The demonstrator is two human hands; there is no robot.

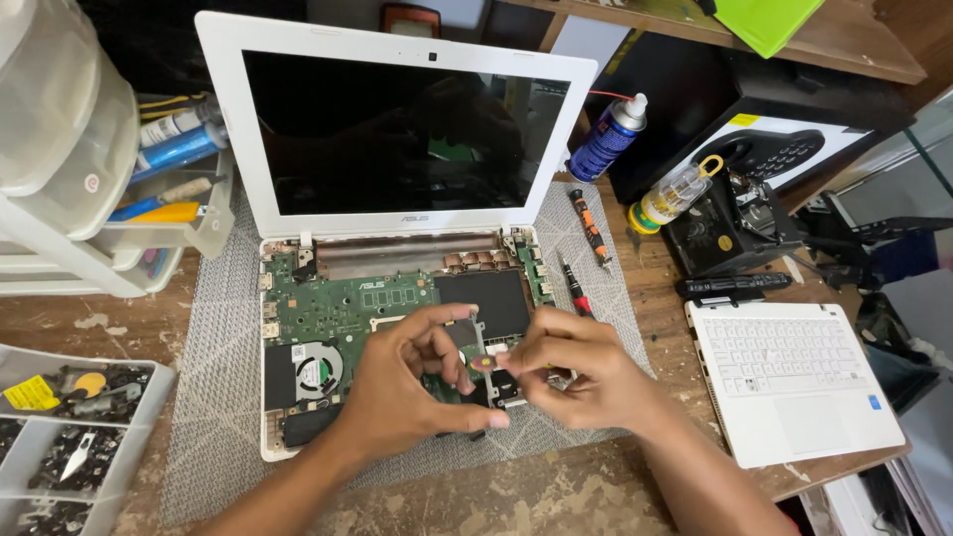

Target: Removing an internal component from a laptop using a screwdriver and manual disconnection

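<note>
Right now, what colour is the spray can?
Blue, with a white cap: the spray can shows best in the head view.

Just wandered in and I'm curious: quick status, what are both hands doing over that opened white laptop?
Left hand and right hand pinch a small round coin-like part together. Opened white laptop, green board bare. Nothing blocking; two screwdrivers beside.

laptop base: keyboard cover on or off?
Off. The white laptop has its green motherboard and fan exposed, and the white keyboard cover lies apart on the table, to the right.
</note>
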